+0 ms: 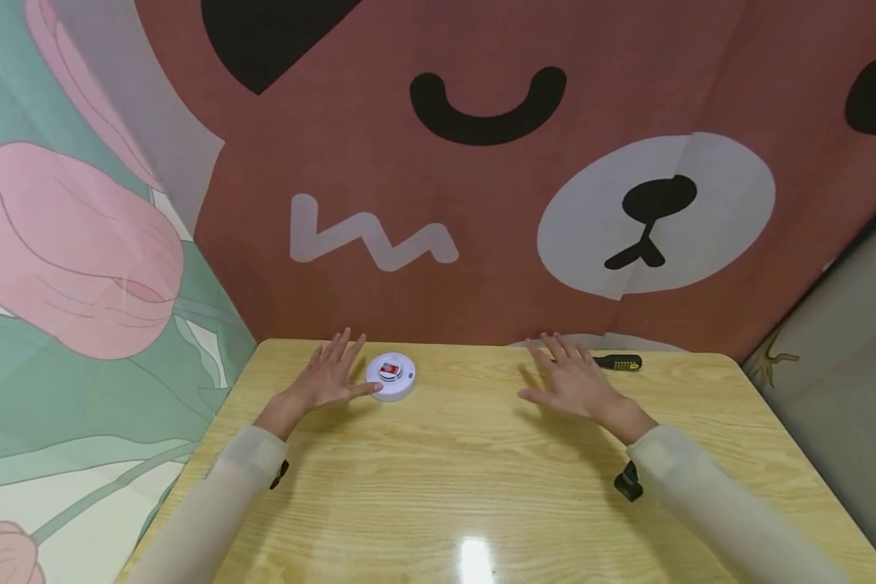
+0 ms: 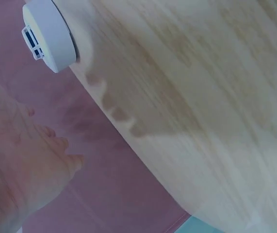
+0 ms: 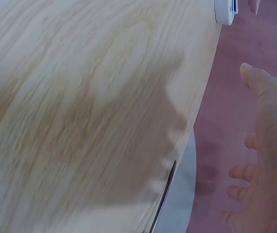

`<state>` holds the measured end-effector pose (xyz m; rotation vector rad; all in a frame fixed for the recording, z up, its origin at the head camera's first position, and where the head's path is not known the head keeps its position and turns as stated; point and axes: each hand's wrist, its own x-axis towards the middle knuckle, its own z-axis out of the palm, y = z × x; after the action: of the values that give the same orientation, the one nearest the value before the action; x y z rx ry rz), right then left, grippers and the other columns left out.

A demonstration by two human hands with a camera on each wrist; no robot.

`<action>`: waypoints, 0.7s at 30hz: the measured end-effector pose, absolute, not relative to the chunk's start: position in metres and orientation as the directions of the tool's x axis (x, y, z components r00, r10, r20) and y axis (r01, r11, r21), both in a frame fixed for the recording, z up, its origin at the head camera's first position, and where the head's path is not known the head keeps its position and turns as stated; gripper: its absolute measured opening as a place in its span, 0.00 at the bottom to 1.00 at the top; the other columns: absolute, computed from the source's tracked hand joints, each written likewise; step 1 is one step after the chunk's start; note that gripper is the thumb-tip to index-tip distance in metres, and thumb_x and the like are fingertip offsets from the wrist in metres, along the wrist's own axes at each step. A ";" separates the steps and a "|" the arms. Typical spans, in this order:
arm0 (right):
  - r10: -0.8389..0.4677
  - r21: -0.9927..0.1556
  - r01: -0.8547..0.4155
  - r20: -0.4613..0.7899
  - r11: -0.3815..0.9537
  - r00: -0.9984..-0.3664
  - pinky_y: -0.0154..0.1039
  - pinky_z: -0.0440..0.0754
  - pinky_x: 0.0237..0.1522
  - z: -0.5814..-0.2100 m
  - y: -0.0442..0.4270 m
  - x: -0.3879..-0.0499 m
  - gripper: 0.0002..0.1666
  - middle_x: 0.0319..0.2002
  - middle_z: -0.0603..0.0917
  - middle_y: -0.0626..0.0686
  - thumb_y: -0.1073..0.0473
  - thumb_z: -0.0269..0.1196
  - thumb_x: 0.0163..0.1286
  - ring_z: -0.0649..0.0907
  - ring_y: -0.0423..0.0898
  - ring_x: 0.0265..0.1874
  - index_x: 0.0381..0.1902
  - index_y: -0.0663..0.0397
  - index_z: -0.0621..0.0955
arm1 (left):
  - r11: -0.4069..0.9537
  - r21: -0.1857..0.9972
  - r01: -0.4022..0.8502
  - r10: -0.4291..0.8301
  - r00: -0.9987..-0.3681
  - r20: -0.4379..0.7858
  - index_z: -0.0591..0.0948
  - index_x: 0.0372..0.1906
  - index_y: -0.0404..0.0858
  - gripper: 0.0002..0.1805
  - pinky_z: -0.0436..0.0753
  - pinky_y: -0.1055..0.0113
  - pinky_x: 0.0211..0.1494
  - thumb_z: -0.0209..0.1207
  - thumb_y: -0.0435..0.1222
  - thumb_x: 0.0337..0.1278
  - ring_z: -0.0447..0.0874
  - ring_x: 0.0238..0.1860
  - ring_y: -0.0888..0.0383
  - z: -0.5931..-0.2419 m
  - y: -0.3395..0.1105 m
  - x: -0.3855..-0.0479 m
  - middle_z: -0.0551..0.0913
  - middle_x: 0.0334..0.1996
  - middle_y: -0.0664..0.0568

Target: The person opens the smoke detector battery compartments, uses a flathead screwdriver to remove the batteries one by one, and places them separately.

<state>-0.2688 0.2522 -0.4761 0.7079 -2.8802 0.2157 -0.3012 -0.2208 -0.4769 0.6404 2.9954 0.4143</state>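
Note:
A round white smoke detector (image 1: 403,391) with a red label lies near the table's far edge. Beside it my left hand (image 1: 323,381) is held over the wood, fingers spread, its thumb overlapping the detector's rim in the head view; whether they touch I cannot tell. My right hand (image 1: 578,388) hovers palm down to the right, fingers spread and holding nothing. Just past it shows the black and yellow handle (image 1: 620,362) of what looks like a screwdriver, partly hidden by the hand. Its thin dark shaft (image 3: 163,198) appears in the right wrist view.
The light wooden table (image 1: 438,470) ends against a hanging cloth (image 1: 482,300) printed with a brown bear. Flowered fabric (image 1: 80,243) hangs on the left, grey fabric (image 1: 847,349) on the right. A black wrist device (image 1: 629,483) sits under the right sleeve.

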 end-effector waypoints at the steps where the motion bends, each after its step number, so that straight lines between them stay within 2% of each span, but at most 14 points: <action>1: -0.449 -0.101 -0.474 0.198 0.875 -0.871 0.78 0.63 0.70 -0.477 0.250 -0.269 0.55 0.78 0.65 0.70 0.29 0.64 0.72 0.63 0.72 0.77 0.83 0.56 0.63 | 0.875 0.282 0.393 0.409 -0.913 0.005 0.48 0.87 0.36 0.60 0.45 0.29 0.81 0.62 0.66 0.66 0.39 0.85 0.33 -0.477 -0.221 -0.301 0.42 0.85 0.32; 7: -0.466 -0.114 -0.498 0.226 0.860 -0.856 0.75 0.66 0.70 -0.481 0.235 -0.273 0.55 0.76 0.68 0.69 0.29 0.66 0.70 0.66 0.71 0.76 0.82 0.57 0.66 | 0.849 0.376 0.372 0.403 -0.915 -0.006 0.47 0.87 0.36 0.62 0.48 0.29 0.81 0.64 0.64 0.64 0.40 0.84 0.33 -0.479 -0.220 -0.299 0.40 0.85 0.31; 10: -0.474 -0.143 -0.511 0.231 0.847 -0.850 0.75 0.68 0.68 -0.484 0.226 -0.274 0.55 0.76 0.69 0.68 0.30 0.66 0.70 0.67 0.71 0.75 0.81 0.57 0.67 | 0.806 0.475 0.353 0.413 -0.910 -0.025 0.45 0.87 0.36 0.63 0.51 0.26 0.79 0.67 0.62 0.64 0.41 0.83 0.29 -0.482 -0.219 -0.299 0.38 0.85 0.30; 14: -0.489 -0.192 -0.528 0.219 0.827 -0.845 0.75 0.70 0.67 -0.488 0.214 -0.276 0.54 0.78 0.68 0.66 0.30 0.65 0.71 0.68 0.70 0.75 0.81 0.59 0.66 | 0.727 0.606 0.322 0.440 -0.897 -0.052 0.43 0.86 0.34 0.66 0.50 0.24 0.77 0.72 0.58 0.61 0.37 0.83 0.27 -0.486 -0.218 -0.301 0.36 0.84 0.29; 21: -0.505 -0.230 -0.546 0.216 0.805 -0.835 0.72 0.73 0.65 -0.495 0.193 -0.279 0.53 0.77 0.69 0.68 0.32 0.65 0.73 0.70 0.69 0.74 0.81 0.61 0.66 | 0.644 0.704 0.299 0.460 -0.887 -0.043 0.42 0.86 0.31 0.68 0.45 0.32 0.82 0.77 0.50 0.57 0.36 0.85 0.33 -0.488 -0.218 -0.305 0.39 0.85 0.31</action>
<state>-0.2792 0.1932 -0.4950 0.8337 -2.8462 0.4280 -0.3053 -0.2182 -0.4880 0.6199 2.6456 1.0740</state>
